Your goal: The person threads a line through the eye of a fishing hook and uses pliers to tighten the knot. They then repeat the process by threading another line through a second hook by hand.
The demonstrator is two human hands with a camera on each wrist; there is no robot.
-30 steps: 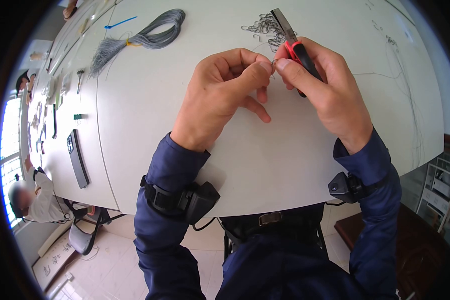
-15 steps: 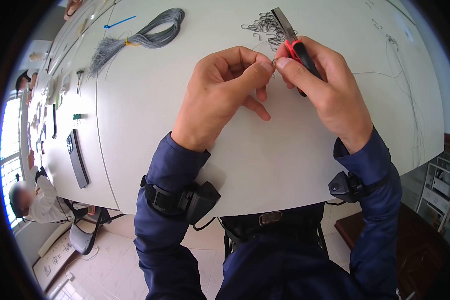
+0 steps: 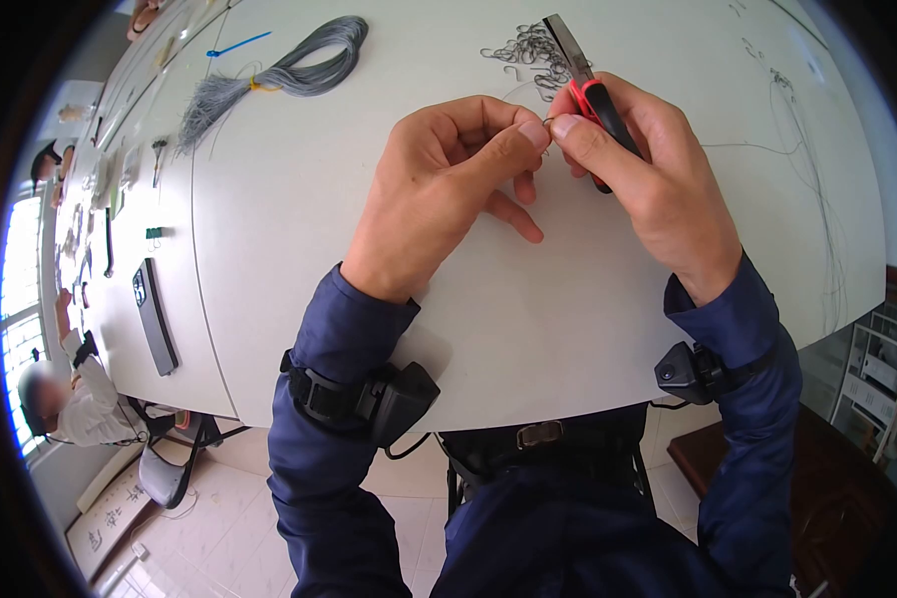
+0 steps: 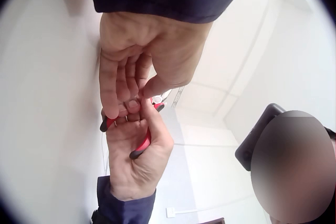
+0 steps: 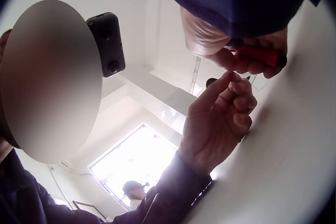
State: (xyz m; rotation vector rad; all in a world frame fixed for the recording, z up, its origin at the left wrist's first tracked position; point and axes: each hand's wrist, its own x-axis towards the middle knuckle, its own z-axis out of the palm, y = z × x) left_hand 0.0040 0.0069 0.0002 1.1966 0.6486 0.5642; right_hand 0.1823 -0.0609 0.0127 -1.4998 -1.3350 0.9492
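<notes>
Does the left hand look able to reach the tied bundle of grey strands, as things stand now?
Probably yes: only bare white table shows between the left hand and the bundle of grey strands, though it pinches a small metal piece.

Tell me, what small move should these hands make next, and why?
Perhaps the left hand should firm its pinch on the small dark piece, freeing the right hand to turn the pliers towards it. The hands meet at that piece, while the pliers lie in the right hand with their tips pointing away from it. Its exact form is too small to tell.
</notes>
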